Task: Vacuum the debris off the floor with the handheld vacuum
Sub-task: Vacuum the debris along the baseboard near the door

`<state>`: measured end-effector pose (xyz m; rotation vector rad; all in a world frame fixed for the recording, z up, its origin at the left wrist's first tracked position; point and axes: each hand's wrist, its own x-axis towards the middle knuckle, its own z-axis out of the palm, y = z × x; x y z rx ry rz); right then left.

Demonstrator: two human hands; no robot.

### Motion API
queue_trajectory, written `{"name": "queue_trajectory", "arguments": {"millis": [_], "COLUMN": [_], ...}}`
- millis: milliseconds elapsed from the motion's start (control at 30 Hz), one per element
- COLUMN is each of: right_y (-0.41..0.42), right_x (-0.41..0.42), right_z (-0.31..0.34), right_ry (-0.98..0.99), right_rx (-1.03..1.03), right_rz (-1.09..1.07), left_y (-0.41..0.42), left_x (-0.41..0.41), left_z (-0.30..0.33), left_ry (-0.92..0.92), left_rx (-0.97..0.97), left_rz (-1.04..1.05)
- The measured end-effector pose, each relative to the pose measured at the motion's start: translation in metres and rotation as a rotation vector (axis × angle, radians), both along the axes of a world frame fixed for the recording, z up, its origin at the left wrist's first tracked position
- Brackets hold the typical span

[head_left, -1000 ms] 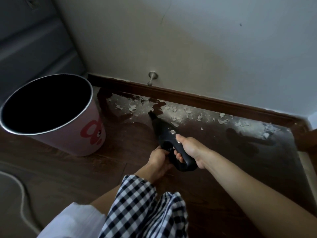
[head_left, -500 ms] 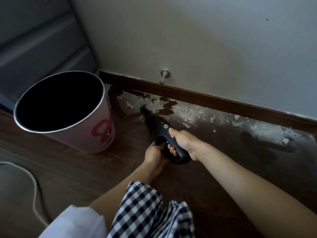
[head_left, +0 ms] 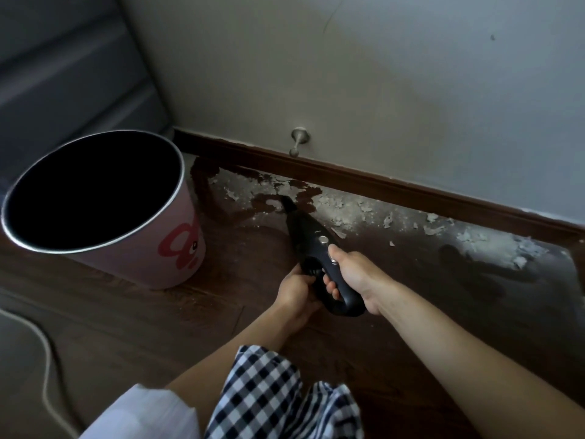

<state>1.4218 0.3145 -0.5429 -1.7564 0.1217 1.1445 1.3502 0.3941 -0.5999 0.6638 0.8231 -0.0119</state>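
I see right hand (head_left: 351, 275) curled round loop handle of black handheld vacuum (head_left: 311, 245), left hand (head_left: 296, 288) pinching its underside. Long axis runs 11 o'clock, nozzle tip in pale flaky debris (head_left: 342, 205) by dark wooden skirting board (head_left: 411, 190). Most flakes lie 2 o'clock of tip; I judge sweep goes rightward.

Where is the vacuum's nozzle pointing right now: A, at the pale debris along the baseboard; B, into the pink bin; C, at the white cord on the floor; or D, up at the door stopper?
A: the handheld vacuum, gripped by the right hand, has its nozzle tip down among the pale debris beside the baseboard.
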Motion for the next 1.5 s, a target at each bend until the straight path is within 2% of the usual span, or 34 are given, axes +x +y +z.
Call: {"name": "queue_trajectory", "arguments": {"millis": [300, 867, 1200, 1500], "right_y": [-0.006, 0.071, 0.113, 0.155], "right_x": [0.007, 0.016, 0.027, 0.037], "right_z": [0.007, 0.002, -0.006, -0.018], "right_ry": [0.015, 0.043, 0.056, 0.039], "right_rx": [0.016, 0.033, 0.062, 0.081], "right_rz": [0.056, 0.215, 0.189, 0.171], "left_y": [-0.010, 0.045, 0.078, 0.114], "left_x": [0.000, -0.005, 0.007, 0.019], "left_z": [0.002, 0.003, 0.003, -0.005], "left_ry": [-0.016, -0.019, 0.044, 0.004], "left_rx": [-0.010, 0.024, 0.082, 0.105], "left_rz": [0.066, 0.270, 0.327, 0.395]}}
